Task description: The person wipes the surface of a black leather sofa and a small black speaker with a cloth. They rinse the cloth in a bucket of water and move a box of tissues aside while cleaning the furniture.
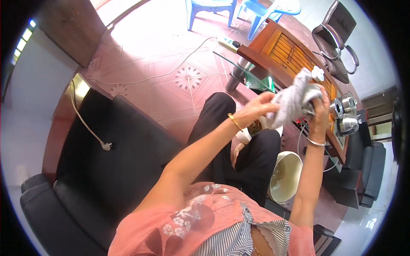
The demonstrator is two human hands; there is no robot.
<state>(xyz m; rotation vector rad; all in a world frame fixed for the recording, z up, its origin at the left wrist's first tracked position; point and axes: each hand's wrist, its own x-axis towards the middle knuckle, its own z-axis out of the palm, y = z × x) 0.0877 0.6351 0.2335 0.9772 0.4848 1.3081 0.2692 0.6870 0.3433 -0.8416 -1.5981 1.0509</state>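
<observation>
A bunched light-grey cloth (293, 100), slightly blurred, is held up between both hands above the edge of the wooden tea table (259, 56). My left hand (254, 110), with a gold bangle at the wrist, pinches the cloth's left side with fingers and thumb. On the right side my right hand (320, 112) grips the cloth, a silver bangle around that wrist. Folds hide some of the right fingers. Below the hands, a pale bin (254, 128) with dark matter inside shows partly behind my knee.
A cream bucket (286, 177) stands beside my right thigh. Metal kettles (349, 123) and a white vessel (317, 74) sit on the tea table. A power strip (228, 44) lies at its far end, its cord crossing the tiled floor. A black sofa (109, 179) extends left.
</observation>
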